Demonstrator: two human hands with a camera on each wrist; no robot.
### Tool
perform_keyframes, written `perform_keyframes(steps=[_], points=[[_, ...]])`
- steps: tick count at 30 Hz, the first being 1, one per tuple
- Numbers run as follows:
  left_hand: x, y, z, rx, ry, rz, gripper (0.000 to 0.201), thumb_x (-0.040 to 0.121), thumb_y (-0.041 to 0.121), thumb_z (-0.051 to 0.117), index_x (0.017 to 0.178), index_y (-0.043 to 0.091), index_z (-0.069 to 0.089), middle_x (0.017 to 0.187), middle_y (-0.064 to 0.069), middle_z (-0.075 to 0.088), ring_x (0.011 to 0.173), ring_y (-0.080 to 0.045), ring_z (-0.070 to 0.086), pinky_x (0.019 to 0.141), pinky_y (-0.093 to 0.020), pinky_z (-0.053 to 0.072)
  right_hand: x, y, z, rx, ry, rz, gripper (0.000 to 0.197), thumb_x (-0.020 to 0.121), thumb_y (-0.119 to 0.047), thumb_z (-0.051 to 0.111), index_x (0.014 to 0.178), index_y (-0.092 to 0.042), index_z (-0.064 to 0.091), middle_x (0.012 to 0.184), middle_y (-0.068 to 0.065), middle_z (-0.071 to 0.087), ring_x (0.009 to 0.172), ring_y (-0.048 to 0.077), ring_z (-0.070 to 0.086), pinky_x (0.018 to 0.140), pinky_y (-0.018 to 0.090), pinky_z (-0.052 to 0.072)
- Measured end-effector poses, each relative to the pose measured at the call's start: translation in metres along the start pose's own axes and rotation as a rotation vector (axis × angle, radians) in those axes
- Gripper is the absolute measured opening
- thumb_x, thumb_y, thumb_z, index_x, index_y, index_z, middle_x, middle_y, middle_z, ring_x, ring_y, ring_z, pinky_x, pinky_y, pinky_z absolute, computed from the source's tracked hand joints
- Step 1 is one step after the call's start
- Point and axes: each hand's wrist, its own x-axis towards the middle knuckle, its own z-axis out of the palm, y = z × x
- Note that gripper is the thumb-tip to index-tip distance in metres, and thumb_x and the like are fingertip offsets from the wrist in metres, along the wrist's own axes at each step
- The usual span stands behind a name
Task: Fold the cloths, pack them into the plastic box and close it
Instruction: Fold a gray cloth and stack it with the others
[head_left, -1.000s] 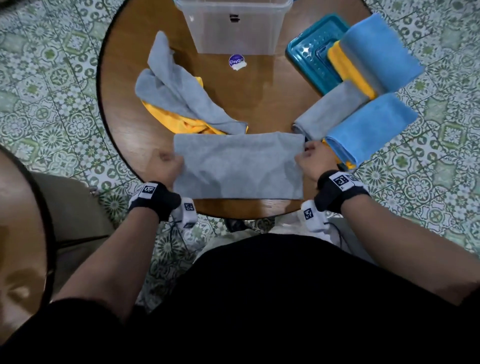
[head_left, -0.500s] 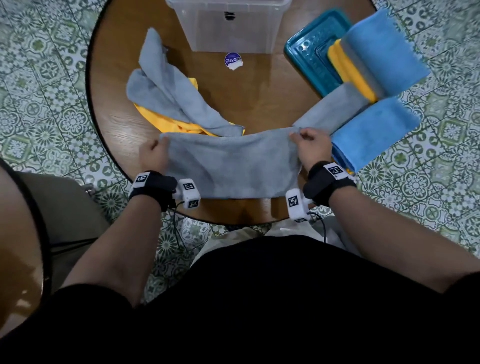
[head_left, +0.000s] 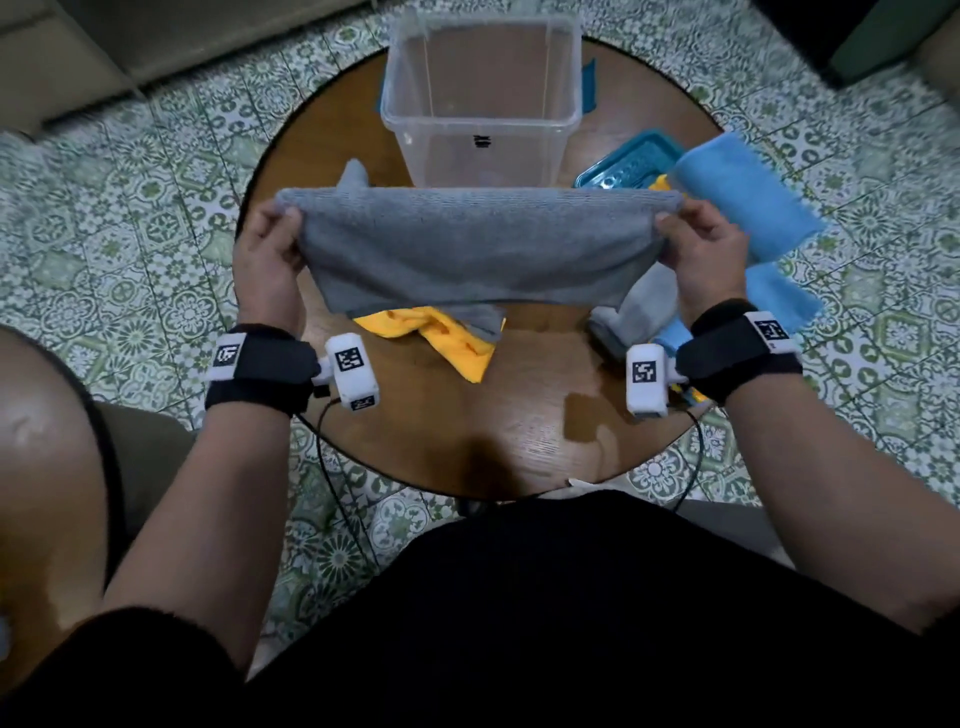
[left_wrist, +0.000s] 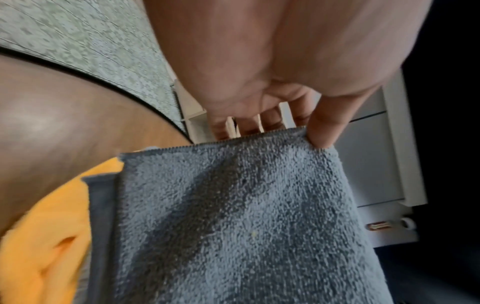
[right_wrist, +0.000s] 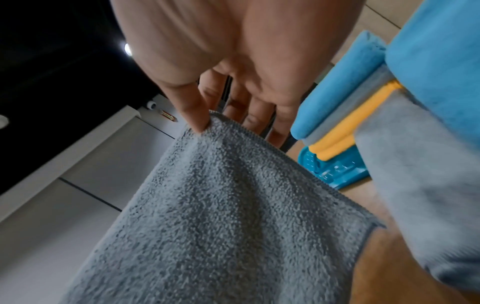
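Note:
A folded grey cloth (head_left: 478, 249) hangs stretched in the air above the round wooden table (head_left: 519, 431). My left hand (head_left: 272, 244) pinches its left top corner and my right hand (head_left: 693, 241) pinches its right top corner. In the left wrist view the thumb presses the grey cloth (left_wrist: 233, 216) against the fingers; the right wrist view shows the same grip on the grey cloth (right_wrist: 207, 205). The clear plastic box (head_left: 480, 98) stands open and empty behind the cloth. Its teal lid (head_left: 618, 169) lies to the right of the box.
An unfolded yellow cloth (head_left: 441, 338) with a grey one lies under the held cloth. Folded blue cloths (head_left: 743, 202), a folded grey cloth (head_left: 639, 306) and a yellow one are stacked at the table's right edge, partly on the lid. Patterned floor tiles surround the table.
Both hands have lifted the grey cloth off the table by its far corners, and it now hangs in the air. The head view has tilted up towards the box.

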Motion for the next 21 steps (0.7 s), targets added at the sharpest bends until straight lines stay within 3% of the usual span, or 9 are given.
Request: perform_keyframes(steps=[2, 5, 7, 9, 12, 15, 17, 19, 21], points=[[0.000, 0.013, 0.000, -0.039, -0.037, 0.057, 0.018, 0.092, 0.013, 0.056, 0.081, 0.024, 0.065, 0.081, 0.010, 0.063, 0.078, -0.006, 0.055, 0.068, -0.020, 0.042, 0.000, -0.011, -0.001, -0.021, -0.034, -0.024, 0.017, 0.085, -0.010, 0.065, 0.077, -0.025, 0.068, 0.067, -0.016, 0.067, 0.068, 0.003, 0.057, 0.066, 0.026, 0.047], [-0.005, 0.026, 0.002, -0.090, -0.071, 0.103, 0.026, 0.097, 0.017, 0.055, 0.077, 0.027, 0.069, 0.083, 0.009, 0.066, 0.082, -0.007, 0.057, 0.074, -0.022, 0.045, -0.002, -0.016, -0.004, -0.039, -0.068, -0.048, 0.019, 0.086, -0.008, 0.063, 0.084, -0.026, 0.065, 0.072, -0.017, 0.068, 0.074, 0.005, 0.059, 0.067, 0.027, 0.049], [-0.007, 0.024, 0.003, -0.015, -0.048, 0.101, 0.025, 0.095, 0.031, 0.061, 0.071, 0.027, 0.066, 0.076, 0.006, 0.061, 0.078, -0.010, 0.052, 0.072, -0.026, 0.044, -0.003, -0.016, -0.005, -0.081, -0.093, -0.089, 0.022, 0.078, -0.011, 0.065, 0.086, -0.031, 0.067, 0.081, -0.015, 0.068, 0.083, 0.010, 0.060, 0.076, 0.033, 0.050], [-0.009, 0.019, 0.002, 0.104, 0.027, 0.064, 0.039, 0.088, 0.046, 0.067, 0.056, 0.026, 0.058, 0.060, 0.007, 0.046, 0.066, -0.011, 0.041, 0.062, -0.030, 0.038, -0.006, -0.014, -0.005, -0.143, -0.110, -0.126, 0.028, 0.072, -0.008, 0.062, 0.089, -0.031, 0.063, 0.087, -0.010, 0.067, 0.087, 0.014, 0.059, 0.082, 0.037, 0.049], [-0.009, 0.012, -0.005, 0.207, 0.089, 0.051, 0.053, 0.082, 0.053, 0.072, 0.045, 0.024, 0.048, 0.048, 0.011, 0.035, 0.055, -0.011, 0.031, 0.057, -0.032, 0.031, -0.007, -0.015, -0.007, -0.119, -0.081, -0.118, 0.032, 0.067, 0.001, 0.061, 0.087, -0.025, 0.062, 0.078, -0.015, 0.067, 0.082, 0.013, 0.059, 0.082, 0.039, 0.050], [-0.008, 0.013, -0.006, 0.199, 0.082, 0.070, 0.037, 0.080, 0.050, 0.076, 0.057, 0.024, 0.065, 0.055, 0.011, 0.053, 0.064, -0.012, 0.047, 0.064, -0.035, 0.045, -0.009, -0.022, -0.003, 0.009, -0.064, -0.067, 0.019, 0.073, -0.003, 0.070, 0.082, -0.019, 0.066, 0.072, -0.013, 0.069, 0.074, 0.010, 0.059, 0.076, 0.032, 0.051], [-0.007, 0.016, -0.006, 0.165, 0.053, 0.076, 0.025, 0.076, 0.048, 0.080, 0.070, 0.024, 0.075, 0.069, 0.009, 0.067, 0.077, -0.015, 0.057, 0.076, -0.039, 0.052, -0.011, -0.029, 0.000, 0.039, -0.049, -0.067, 0.009, 0.079, -0.021, 0.078, 0.077, -0.022, 0.069, 0.072, -0.009, 0.067, 0.074, 0.010, 0.056, 0.072, 0.029, 0.049], [-0.007, 0.018, -0.007, 0.182, 0.009, 0.093, 0.025, 0.074, 0.047, 0.082, 0.077, 0.023, 0.077, 0.078, 0.004, 0.071, 0.082, -0.016, 0.060, 0.083, -0.039, 0.052, -0.010, -0.032, 0.002, 0.024, -0.024, -0.075, 0.014, 0.082, -0.030, 0.078, 0.073, -0.023, 0.068, 0.068, -0.010, 0.063, 0.071, 0.009, 0.053, 0.069, 0.028, 0.048], [-0.007, 0.018, -0.009, 0.188, 0.003, 0.109, 0.022, 0.076, 0.041, 0.082, 0.080, 0.021, 0.076, 0.079, 0.002, 0.070, 0.081, -0.016, 0.059, 0.081, -0.035, 0.052, -0.006, -0.034, 0.004, 0.032, 0.003, -0.078, 0.015, 0.084, -0.025, 0.077, 0.074, -0.022, 0.066, 0.066, -0.014, 0.063, 0.069, 0.007, 0.053, 0.070, 0.028, 0.049]])
